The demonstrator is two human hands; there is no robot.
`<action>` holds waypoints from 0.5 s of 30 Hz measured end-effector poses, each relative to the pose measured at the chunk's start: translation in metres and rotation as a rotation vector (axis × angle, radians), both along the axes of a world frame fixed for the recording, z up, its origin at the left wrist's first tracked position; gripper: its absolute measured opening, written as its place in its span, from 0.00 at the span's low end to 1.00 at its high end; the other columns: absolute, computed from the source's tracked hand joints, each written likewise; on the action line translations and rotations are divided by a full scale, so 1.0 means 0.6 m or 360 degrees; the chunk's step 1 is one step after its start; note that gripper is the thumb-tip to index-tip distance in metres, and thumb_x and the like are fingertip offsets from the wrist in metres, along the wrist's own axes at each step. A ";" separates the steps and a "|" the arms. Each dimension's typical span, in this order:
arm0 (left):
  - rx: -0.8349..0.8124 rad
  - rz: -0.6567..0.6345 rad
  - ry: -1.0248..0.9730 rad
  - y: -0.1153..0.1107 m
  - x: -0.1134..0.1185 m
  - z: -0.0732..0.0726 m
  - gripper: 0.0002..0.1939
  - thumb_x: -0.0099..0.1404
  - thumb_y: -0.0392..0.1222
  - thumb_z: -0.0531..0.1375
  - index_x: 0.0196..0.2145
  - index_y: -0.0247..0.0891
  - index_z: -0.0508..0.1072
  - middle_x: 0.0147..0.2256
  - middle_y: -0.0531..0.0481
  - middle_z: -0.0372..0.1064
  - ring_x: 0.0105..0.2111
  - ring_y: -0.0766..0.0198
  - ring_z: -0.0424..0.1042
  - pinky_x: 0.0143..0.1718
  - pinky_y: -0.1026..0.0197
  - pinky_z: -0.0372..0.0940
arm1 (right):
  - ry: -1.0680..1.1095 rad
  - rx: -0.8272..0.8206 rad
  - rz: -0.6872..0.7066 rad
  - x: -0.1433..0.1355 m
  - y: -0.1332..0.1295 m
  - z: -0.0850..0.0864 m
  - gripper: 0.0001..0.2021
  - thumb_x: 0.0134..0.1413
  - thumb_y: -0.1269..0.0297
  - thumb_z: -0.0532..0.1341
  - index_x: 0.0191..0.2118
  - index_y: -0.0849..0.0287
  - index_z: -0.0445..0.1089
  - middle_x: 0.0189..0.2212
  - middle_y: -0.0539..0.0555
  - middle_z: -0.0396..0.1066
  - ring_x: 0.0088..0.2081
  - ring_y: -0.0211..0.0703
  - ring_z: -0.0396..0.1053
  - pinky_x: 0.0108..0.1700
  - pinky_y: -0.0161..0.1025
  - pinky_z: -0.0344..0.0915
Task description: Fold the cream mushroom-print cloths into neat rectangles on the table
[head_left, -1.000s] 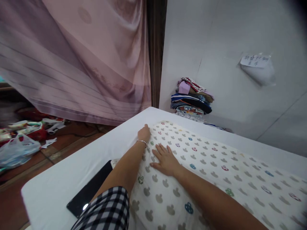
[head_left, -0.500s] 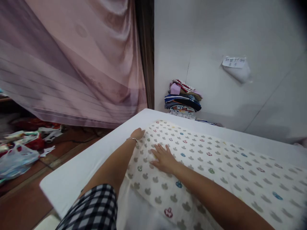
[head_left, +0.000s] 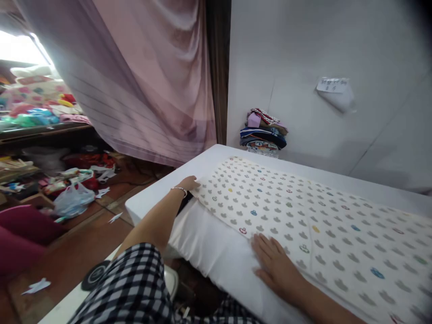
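A white cloth (head_left: 270, 193) printed with grey bunny heads and a few coloured ones is spread over the white table (head_left: 202, 163). At its near left corner my left hand (head_left: 189, 183) is closed, the cloth's edge at its fingertips. My right hand (head_left: 275, 267) lies flat with fingers outstretched across the cloth's near edge, partly on the plain white fabric (head_left: 216, 243) that hangs over the table's front. Part of the left fingers is turned away from me.
A stack of folded fabrics (head_left: 263, 132) stands against the wall at the back. A pink curtain (head_left: 162, 81) hangs behind the table's left end. On the floor at left are a plastic bag (head_left: 74, 198) and scraps. A pale surface with a black round part (head_left: 96, 274) is at lower left.
My right hand has moved off the cloth's left part to its near edge. The left hand has come toward the near corner, and the cloth lies flatter. My view has turned left.
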State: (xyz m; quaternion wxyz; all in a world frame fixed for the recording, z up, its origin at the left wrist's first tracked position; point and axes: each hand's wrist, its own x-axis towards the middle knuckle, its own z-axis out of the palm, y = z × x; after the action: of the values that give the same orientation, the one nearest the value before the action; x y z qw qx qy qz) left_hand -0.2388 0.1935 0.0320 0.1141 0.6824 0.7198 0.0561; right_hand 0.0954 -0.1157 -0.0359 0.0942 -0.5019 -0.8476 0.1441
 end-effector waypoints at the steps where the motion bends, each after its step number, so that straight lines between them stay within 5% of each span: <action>1: -0.0004 0.0016 0.0003 -0.011 -0.001 0.002 0.19 0.60 0.43 0.62 0.49 0.38 0.69 0.50 0.42 0.68 0.49 0.54 0.68 0.49 0.52 0.64 | -0.0014 0.0080 -0.0047 0.006 -0.006 -0.005 0.28 0.63 0.55 0.50 0.66 0.53 0.50 0.66 0.57 0.46 0.66 0.52 0.44 0.64 0.57 0.45; 7: 0.0116 0.0059 -0.0017 -0.055 -0.008 0.008 0.17 0.63 0.39 0.54 0.49 0.34 0.70 0.50 0.43 0.69 0.50 0.57 0.67 0.48 0.63 0.61 | -0.0082 0.0491 -0.0369 0.076 -0.044 -0.025 0.21 0.62 0.61 0.48 0.56 0.57 0.67 0.54 0.62 0.66 0.54 0.54 0.64 0.55 0.54 0.62; 15: 0.0188 0.0205 0.0074 -0.081 -0.013 0.024 0.17 0.61 0.37 0.50 0.46 0.33 0.70 0.49 0.39 0.69 0.49 0.52 0.69 0.42 0.59 0.65 | -0.0209 0.0531 -0.0751 0.168 -0.107 -0.020 0.17 0.61 0.68 0.48 0.46 0.59 0.72 0.43 0.61 0.71 0.44 0.51 0.67 0.46 0.48 0.66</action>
State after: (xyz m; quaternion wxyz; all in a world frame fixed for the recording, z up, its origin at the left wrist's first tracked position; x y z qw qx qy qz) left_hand -0.2464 0.1447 0.0464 0.0531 0.6414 0.7601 0.0898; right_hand 0.1960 -0.1798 -0.0479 0.1513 -0.6709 -0.7238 -0.0559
